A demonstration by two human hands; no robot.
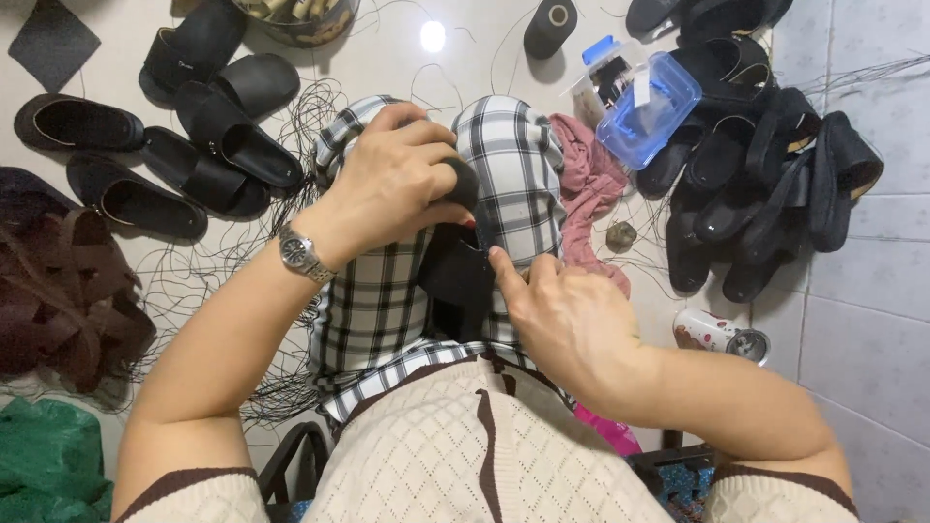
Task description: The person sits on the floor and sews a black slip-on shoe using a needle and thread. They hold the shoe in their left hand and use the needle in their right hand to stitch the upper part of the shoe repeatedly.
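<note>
While both hands grasp one black sandal (pixel 455 276) (on lap): left hand (pixel 392 184), right hand (pixel 562 315).

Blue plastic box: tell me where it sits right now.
In the head view the blue plastic box lies upper right on the floor, between the pink cloth and the pile of black sandals.

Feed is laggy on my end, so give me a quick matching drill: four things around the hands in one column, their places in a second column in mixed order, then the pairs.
Things:
1. black shoe piece
2. blue-lidded plastic box
3. pink cloth
4. wristwatch

Places:
A. on the left hand side's wrist
B. on the floor, upper right of the knees
C. on the lap, between both hands, right hand touching it
D. draped beside the right knee

Pairs: 1-C, 2-B, 3-D, 4-A
</note>
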